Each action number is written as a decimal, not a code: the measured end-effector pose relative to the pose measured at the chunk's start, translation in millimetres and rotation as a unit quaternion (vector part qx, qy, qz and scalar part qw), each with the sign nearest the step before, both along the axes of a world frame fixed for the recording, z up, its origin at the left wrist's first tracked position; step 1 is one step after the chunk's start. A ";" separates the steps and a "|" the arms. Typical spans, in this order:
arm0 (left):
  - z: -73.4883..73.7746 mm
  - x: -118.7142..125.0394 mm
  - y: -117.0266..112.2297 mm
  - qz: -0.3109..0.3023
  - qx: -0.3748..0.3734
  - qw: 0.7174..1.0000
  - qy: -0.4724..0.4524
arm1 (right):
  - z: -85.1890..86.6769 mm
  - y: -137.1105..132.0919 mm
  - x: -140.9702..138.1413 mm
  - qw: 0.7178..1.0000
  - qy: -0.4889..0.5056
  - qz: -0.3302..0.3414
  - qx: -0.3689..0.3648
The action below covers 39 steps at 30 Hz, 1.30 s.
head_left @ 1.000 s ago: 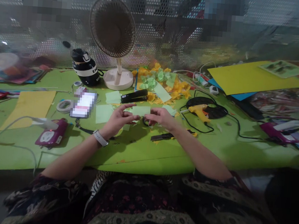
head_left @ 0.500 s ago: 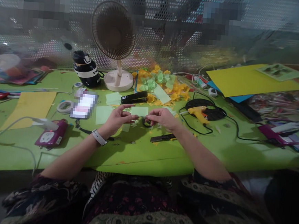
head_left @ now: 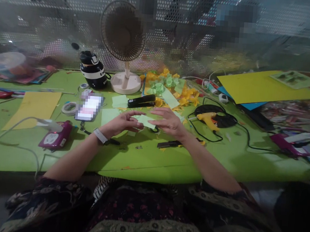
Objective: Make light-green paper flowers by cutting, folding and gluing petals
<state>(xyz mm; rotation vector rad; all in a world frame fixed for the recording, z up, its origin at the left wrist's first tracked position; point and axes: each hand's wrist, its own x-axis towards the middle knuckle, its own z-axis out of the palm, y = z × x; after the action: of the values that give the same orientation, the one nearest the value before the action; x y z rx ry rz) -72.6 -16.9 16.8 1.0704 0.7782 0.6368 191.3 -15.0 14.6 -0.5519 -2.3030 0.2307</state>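
My left hand and my right hand meet over the green table, both pinching a small light green paper piece between them. The paper is tilted, with its right end under my right fingers. My left wrist wears a white watch. A black stapler lies just behind the hands. More light green paper pieces lie flat to the left of my left hand.
A desk fan and a black bottle stand at the back. Yellow and green paper flowers are heaped behind the stapler. A yellow glue gun, a phone, tape, a magenta device and yellow sheets lie around.
The paper piece has dropped lower and tilted from held level. My right hand has moved over it with fingers more spread. The view has shifted slightly.
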 end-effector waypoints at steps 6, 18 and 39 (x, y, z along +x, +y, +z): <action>-0.7 4.5 1.7 0.148 -0.031 0.988 -0.043 | 0.7 -7.6 -1.5 0.985 -0.061 -0.099 0.127; -11.3 18.0 -10.2 0.075 -0.060 0.993 -0.066 | -0.6 -17.7 -14.2 0.988 -0.059 -0.056 0.129; -9.7 28.5 -28.1 0.045 0.072 0.994 -0.072 | -1.0 -29.8 -34.0 0.924 0.185 -0.156 -0.297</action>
<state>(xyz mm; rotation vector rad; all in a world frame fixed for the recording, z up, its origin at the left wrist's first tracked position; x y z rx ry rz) -44.1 -45.0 7.1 1.1128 0.6650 0.8475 157.3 -44.7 13.6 -1.0650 -1.7258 0.8167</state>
